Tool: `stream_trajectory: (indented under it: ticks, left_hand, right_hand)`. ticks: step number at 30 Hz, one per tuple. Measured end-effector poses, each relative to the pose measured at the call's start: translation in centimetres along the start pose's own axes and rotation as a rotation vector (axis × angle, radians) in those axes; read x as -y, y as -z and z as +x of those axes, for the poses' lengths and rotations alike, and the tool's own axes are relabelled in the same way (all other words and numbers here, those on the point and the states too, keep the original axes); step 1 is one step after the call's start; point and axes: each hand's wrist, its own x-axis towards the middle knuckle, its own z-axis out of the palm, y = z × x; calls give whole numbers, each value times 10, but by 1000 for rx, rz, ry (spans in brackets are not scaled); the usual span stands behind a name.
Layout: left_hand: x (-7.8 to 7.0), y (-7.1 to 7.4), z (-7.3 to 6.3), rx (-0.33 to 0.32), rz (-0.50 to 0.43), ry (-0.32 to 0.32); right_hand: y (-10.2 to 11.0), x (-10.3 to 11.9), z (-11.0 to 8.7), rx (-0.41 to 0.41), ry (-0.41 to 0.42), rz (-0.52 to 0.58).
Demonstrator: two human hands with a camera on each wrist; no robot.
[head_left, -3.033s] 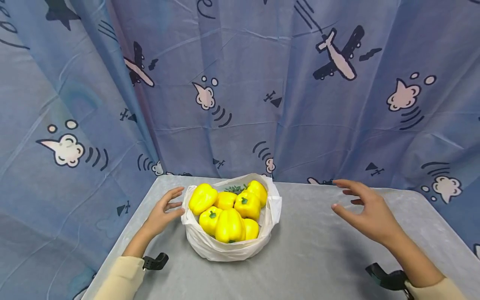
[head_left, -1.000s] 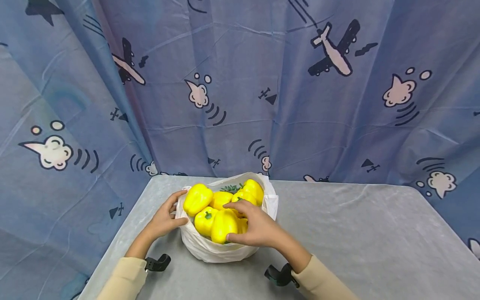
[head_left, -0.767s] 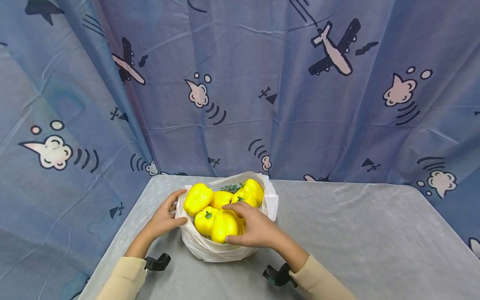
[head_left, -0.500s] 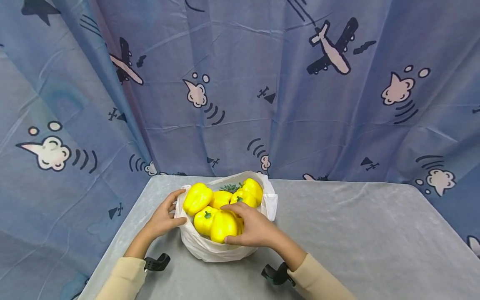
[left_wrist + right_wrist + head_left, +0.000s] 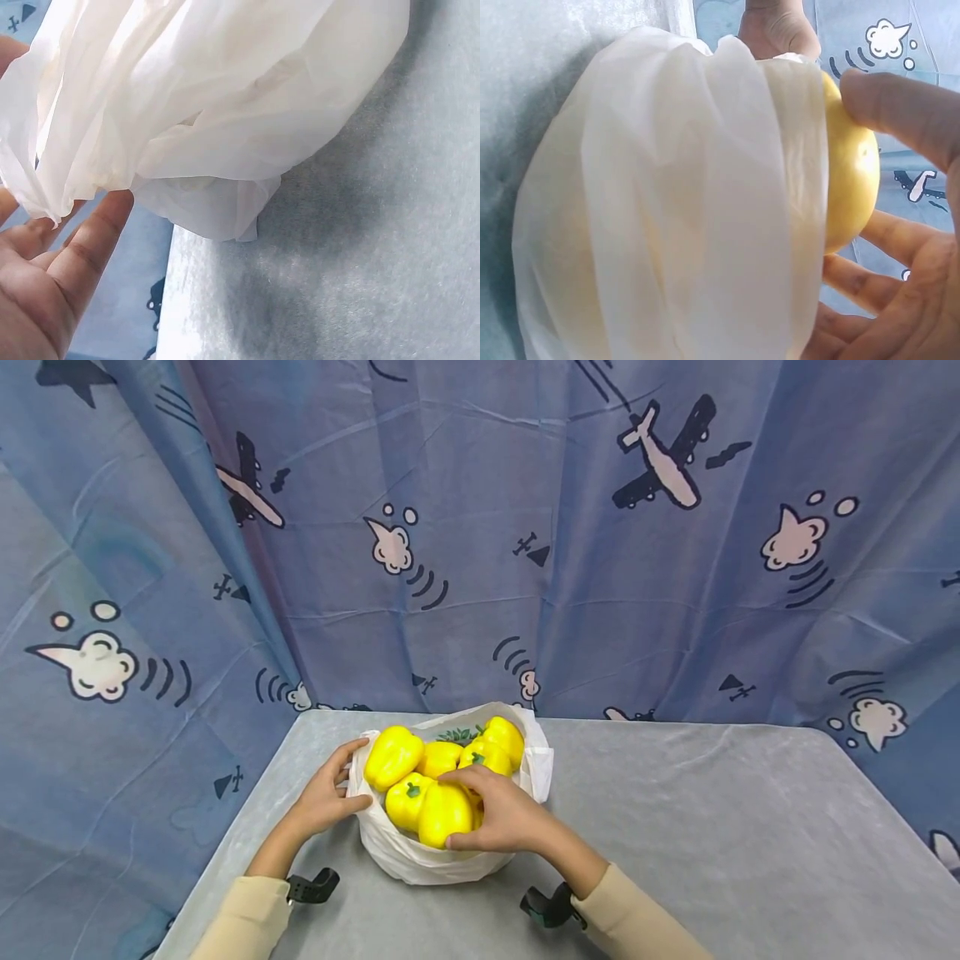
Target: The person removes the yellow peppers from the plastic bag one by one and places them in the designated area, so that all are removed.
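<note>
A white plastic bag [image 5: 405, 858] with a rolled-down rim stands on the table, full of yellow bell peppers. My right hand [image 5: 506, 812] reaches over its right side. Its thumb and fingers curve round the front yellow bell pepper [image 5: 444, 817], which still sits among the others in the bag. In the right wrist view that pepper [image 5: 853, 169] bulges above the rim, with the thumb on one side and fingers on the other. My left hand [image 5: 325, 793] rests against the bag's left side, fingers spread. The left wrist view shows fingertips [image 5: 116, 208] touching the plastic.
More yellow bell peppers [image 5: 393, 757] lie behind and beside the gripped one. The table [image 5: 690, 827] is covered in grey cloth and stretches away to the right. A blue curtain [image 5: 465, 552] with airplane prints hangs behind and at the left.
Three seconds ago both hands were apart from the bag. My right hand has come left onto the front pepper, and my left hand has moved against the bag. Little has shifted in the last second.
</note>
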Motion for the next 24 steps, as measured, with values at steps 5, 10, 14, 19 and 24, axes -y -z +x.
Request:
stream_trajectory:
  ticks: [5, 10, 14, 19, 24]
  left_hand:
    - [1, 0, -1, 9, -3, 0]
    - [1, 0, 0, 2, 5, 10]
    - [0, 0, 0, -7, 4, 4]
    - [0, 0, 1, -10, 4, 4]
    - [-1, -1, 0, -13, 0, 0]
  right_hand:
    - [-2, -1, 0, -14, 1, 23]
    - [-1, -1, -1, -41, 3, 54]
    - [4, 0, -1, -61, 14, 86]
    - [11, 0, -2, -92, 27, 128]
    - [20, 0, -3, -104, 32, 180]
